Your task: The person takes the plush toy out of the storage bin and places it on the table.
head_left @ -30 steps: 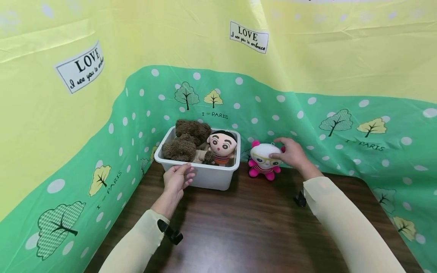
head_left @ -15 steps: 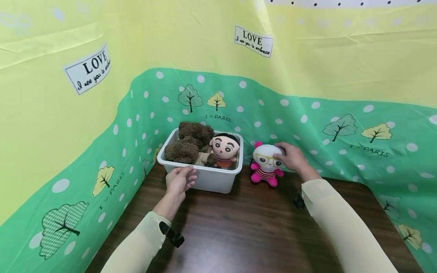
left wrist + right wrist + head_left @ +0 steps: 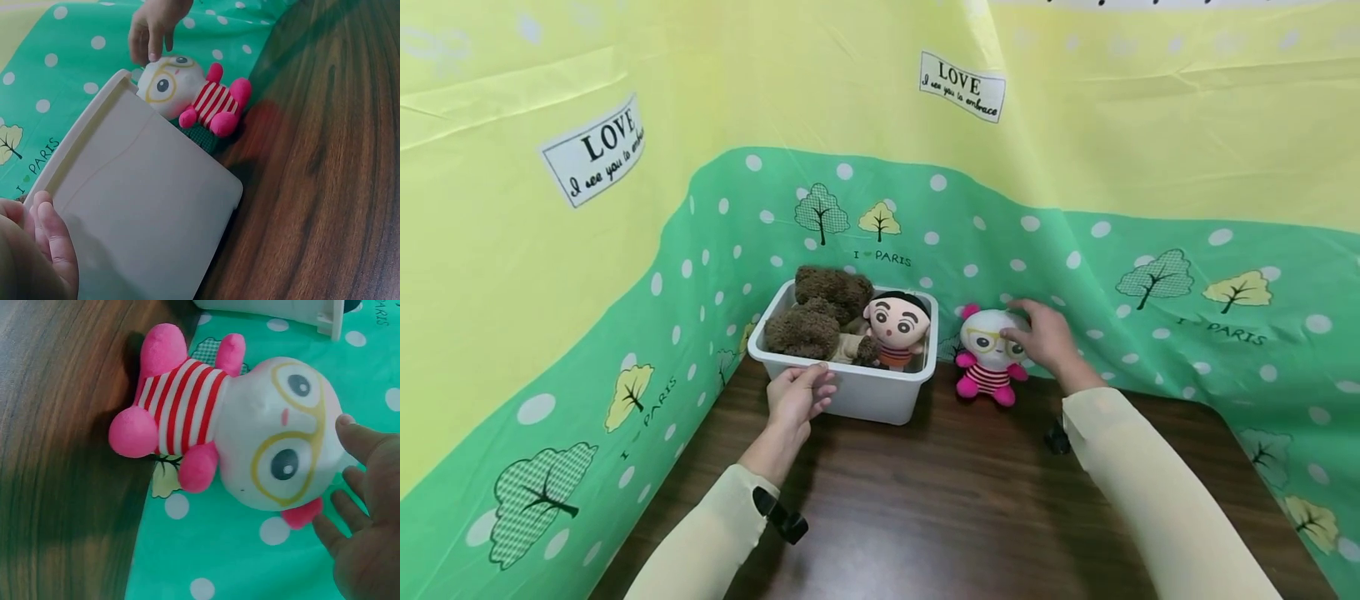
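A panda plush doll [image 3: 991,360] with a white head, yellow glasses, striped shirt and pink limbs sits upright on the table right of a white plastic bin [image 3: 868,397]. My right hand [image 3: 1049,340] is at the doll's head, fingers spread and fairly straight; in the right wrist view the thumb [image 3: 359,439] touches or nearly touches the top of the head. My left hand [image 3: 793,397] pinches the bin's front rim, thumb on top, fingers outside. Inside the bin lie a brown fuzzy teddy bear [image 3: 805,329] and a black-haired boy doll [image 3: 897,323].
The dark wooden table [image 3: 910,508] stretches in front of the bin and doll. A green and yellow printed cloth [image 3: 880,192] hangs along the back and left side, close behind both. Each wrist wears a black strap with a small device.
The panda doll has turned from a downward tilt to sitting more upright. My right hand closed in on its head, then its fingers spread again. My left hand stays at the bin rim.
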Available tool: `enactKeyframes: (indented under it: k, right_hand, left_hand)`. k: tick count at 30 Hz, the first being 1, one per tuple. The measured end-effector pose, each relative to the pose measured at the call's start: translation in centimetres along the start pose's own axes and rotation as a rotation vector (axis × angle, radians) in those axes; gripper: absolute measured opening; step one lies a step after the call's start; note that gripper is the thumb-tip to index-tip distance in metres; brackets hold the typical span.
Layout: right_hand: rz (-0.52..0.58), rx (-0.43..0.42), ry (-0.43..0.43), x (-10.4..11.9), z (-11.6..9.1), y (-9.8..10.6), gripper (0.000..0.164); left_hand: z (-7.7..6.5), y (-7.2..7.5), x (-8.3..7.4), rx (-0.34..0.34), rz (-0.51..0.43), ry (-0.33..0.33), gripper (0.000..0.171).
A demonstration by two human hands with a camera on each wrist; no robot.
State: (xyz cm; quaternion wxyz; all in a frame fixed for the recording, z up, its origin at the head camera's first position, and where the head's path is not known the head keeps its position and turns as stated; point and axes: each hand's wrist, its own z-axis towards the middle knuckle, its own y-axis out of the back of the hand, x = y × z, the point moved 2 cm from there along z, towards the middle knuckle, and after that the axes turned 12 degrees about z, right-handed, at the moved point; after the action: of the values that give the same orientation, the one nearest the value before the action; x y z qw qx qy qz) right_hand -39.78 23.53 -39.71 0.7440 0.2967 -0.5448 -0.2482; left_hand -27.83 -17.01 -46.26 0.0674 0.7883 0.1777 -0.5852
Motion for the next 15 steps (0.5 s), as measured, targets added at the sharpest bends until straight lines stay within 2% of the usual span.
enactKeyframes:
  k: [7,15]
  right_hand:
    - [0.018,0.035,0.015,2.6,0.6,0.7,0.057]
    - [0.05,0.186,0.058,6.6,2.4,-0.6,0.066]
  left_hand:
    - [0.1,0.0,0.0,0.013,-0.005,-0.008,0.026]
    - [0.1,0.1,0.0,0.032,-0.015,-0.016,0.028]
